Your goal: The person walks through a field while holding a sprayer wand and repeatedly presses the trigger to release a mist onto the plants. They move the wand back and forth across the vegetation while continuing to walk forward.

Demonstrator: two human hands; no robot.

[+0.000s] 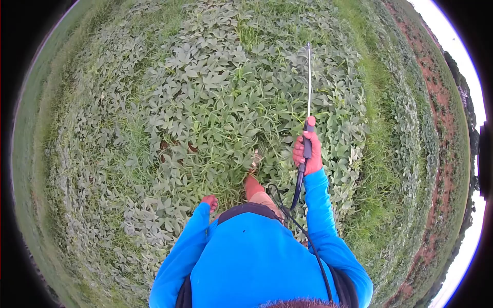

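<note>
Dense leafy crop (pixel 205 77) on the near and far ground, broad leaves overlapping, hardly any soil showing through. Grass blades (pixel 136 143) mixed in, thickest to the left and in front of the person.

Right hand (pixel 309 154): fingers wrapped closely round the dark handle of a spray wand (pixel 307 148). Thin metal lance (pixel 309 87) points away, far end over the foliage right of centre. Reddish knob (pixel 311 121) at the top of the handle, just beyond the thumb. Black hose (pixel 309 238) loops near the waist, then passes over the right of the blue shirt (pixel 246 262).

Left hand (pixel 210 202): low, near the left hip, well apart from the wand. Fingers look curled; cannot tell how tightly, or whether anything is inside.

In the way: stems and grass close around one bare lower leg (pixel 252 186), foot partly hidden by growth. Dark straps (pixel 346 287) beside the shirt.

To the right: a brighter grass strip (pixel 380 97), more crop, then reddish soil (pixel 447 169) with low plants. Dark tree line (pixel 459 82) at the far right edge, under pale sky.
</note>
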